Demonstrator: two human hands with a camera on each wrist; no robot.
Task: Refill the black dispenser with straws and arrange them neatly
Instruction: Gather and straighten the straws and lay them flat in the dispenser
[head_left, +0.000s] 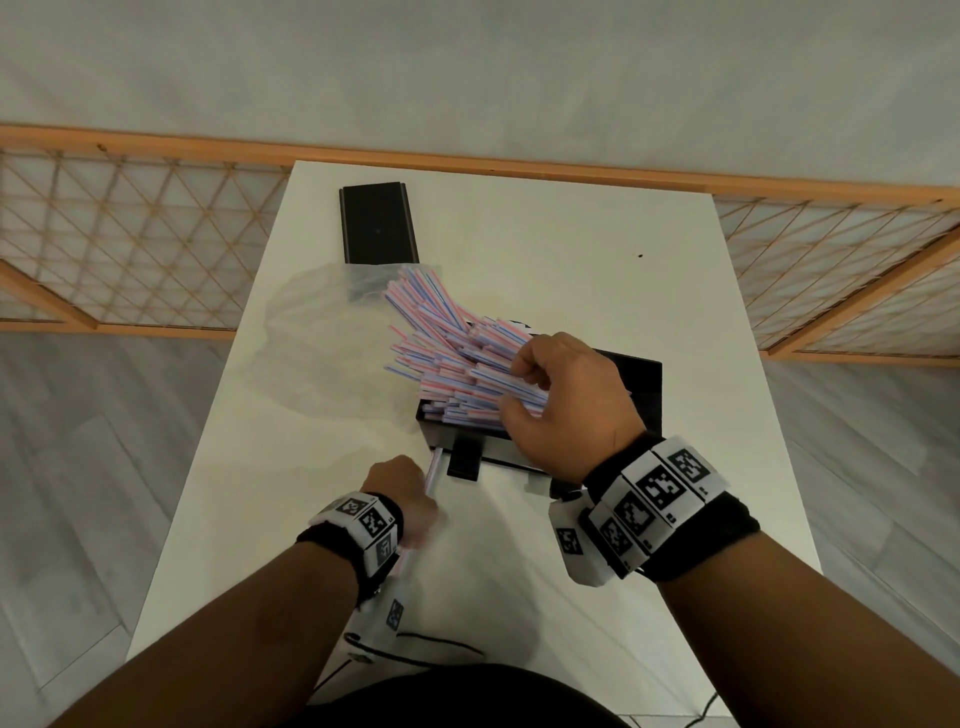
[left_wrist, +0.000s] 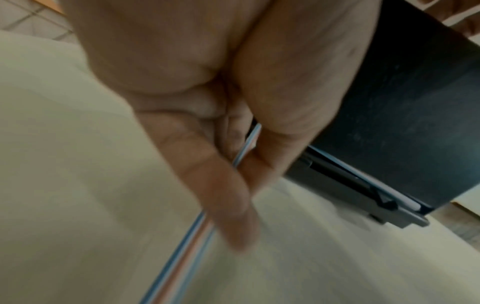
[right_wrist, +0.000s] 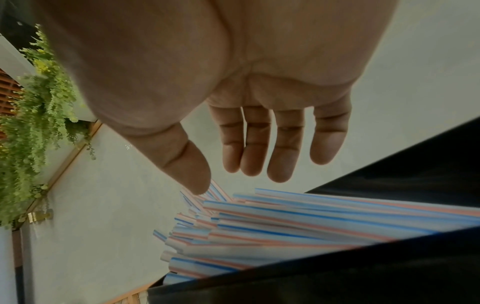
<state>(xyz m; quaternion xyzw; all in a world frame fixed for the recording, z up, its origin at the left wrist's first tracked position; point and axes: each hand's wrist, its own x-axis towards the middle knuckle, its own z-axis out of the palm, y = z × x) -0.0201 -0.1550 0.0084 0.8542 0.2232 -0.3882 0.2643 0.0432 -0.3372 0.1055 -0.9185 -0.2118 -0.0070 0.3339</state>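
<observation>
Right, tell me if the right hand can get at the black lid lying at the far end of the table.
Probably yes. The right hand is open over the striped straws and holds nothing, and nothing blocks the black rectangular lid on the white table. It would need a forward reach past the straws.

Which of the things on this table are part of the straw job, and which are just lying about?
Part of the job:
- black dispenser
- heap of straws, right hand over it
- single straw, gripped by left hand
- black lid

Just lying about:
- clear plastic bag
- black cable
</observation>
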